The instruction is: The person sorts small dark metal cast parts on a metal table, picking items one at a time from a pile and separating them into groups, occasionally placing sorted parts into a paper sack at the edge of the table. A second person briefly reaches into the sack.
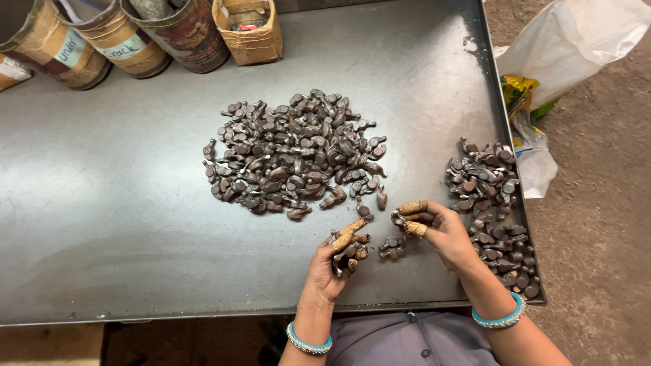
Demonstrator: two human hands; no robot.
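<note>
Scanning from the left, I see the row of cardboard-wrapped cylindrical tins point(122, 37) and a small brown paper-covered box point(249, 30) along the far edge of the grey sheet-metal tray table point(102, 203), well apart from the work. Near the middle lies the large heap of small dark forged metal pieces point(295, 156), loose and spread thin at its near edge, where a few strays sit close to my hands. My left hand point(332, 264) is partly curled, palm up, cradling several of those dark pieces against taped fingertips point(351, 230); it is cupped rather than clenched, so I judge a tilt of the wrist could spill the lot onto the tray or over the near lip. Just to its right a small cluster of pieces point(392, 247) rests on the tray between the hands. My right hand point(441, 234) has its taped thumb and fingers pinched together on what looks like one piece at the tips, though the contact is too small to be sure of. Further right, the second pile of the same dark pieces point(498, 217) runs along the tray's right rim, some touching it, and I think a brush from my right forearm could push them off toward the white plastic bag point(576, 41) on the dirt floor.
</note>
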